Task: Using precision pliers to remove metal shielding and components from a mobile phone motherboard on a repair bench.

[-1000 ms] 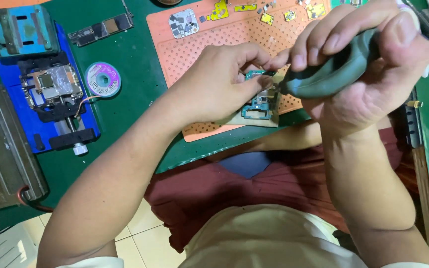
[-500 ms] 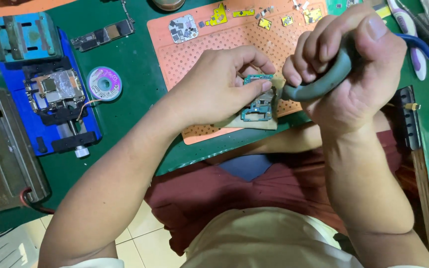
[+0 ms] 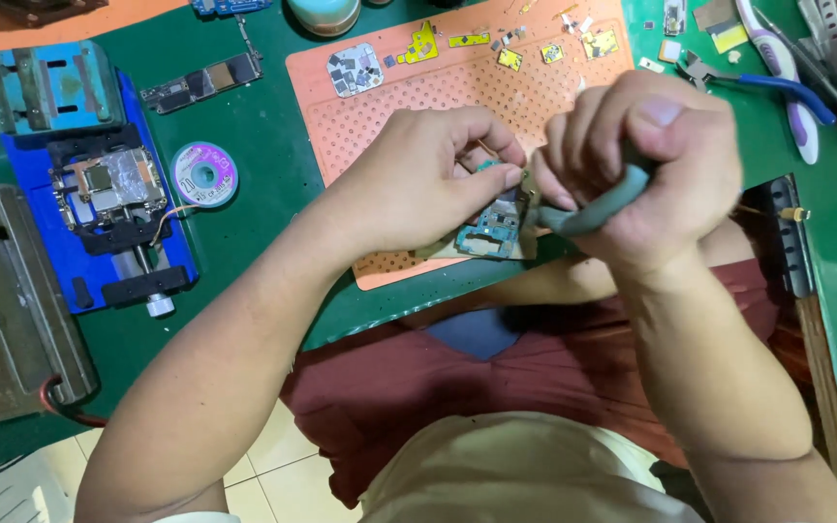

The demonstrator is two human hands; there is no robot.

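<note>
Over the orange mat, the left hand still pinches the circuit board; the right hand, fist closed round the grey tool, has shifted left and lower.

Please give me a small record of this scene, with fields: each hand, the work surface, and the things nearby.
left hand: pinches a small circuit board on the orange mat
right hand: grips a grey-green tool handle, tip at the board
surface: green table
left side: blue board holder, solder wick spool
right side: blue-handled pliers
</note>
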